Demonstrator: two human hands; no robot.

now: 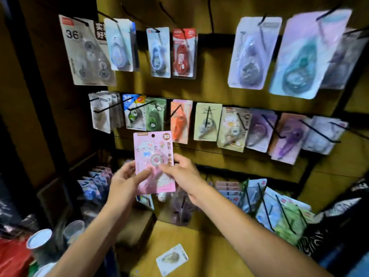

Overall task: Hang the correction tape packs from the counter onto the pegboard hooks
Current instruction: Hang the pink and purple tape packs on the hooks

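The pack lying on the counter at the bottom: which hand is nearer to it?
Hard to call; neither is near. Left hand and right hand both hold the pink pack up, well above the counter pack.

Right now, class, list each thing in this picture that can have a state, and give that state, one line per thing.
Pink pack: upright, held in both hands, not yet hung.
Left hand: gripping the pack's left edge.
Right hand: gripping the pack's right edge.
Pack on the counter: lying flat, untouched.
Red pack: hanging on a top-row hook.
Orange pack: hanging on a middle-row hook.
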